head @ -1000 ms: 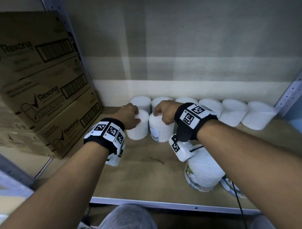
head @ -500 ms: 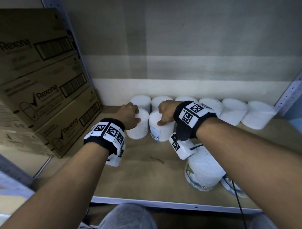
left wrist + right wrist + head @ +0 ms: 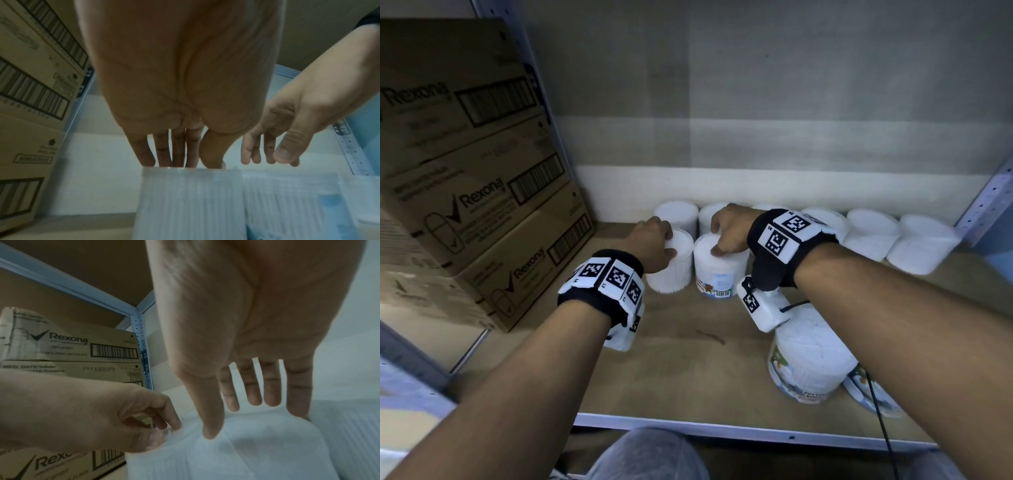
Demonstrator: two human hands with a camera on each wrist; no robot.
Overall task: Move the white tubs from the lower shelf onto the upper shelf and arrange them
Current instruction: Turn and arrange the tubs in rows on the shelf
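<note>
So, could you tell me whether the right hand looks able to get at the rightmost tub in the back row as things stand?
Probably yes. The rightmost tub stands at the end of the back row with open shelf in front of it. The right hand would first have to let go of the labelled tub it grips.

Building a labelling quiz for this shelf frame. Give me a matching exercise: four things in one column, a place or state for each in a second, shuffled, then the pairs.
Column 1
1. left hand
2. right hand
3. Rexona cartons
4. large tub with picture label

Column 2
A. stacked at the left end of the shelf
B. near the front edge of the shelf, under the right forearm
C. on top of the plain white tub
D. on top of the tub with a barcode label

Pairs: 1-C, 2-D, 3-A, 4-B
</note>
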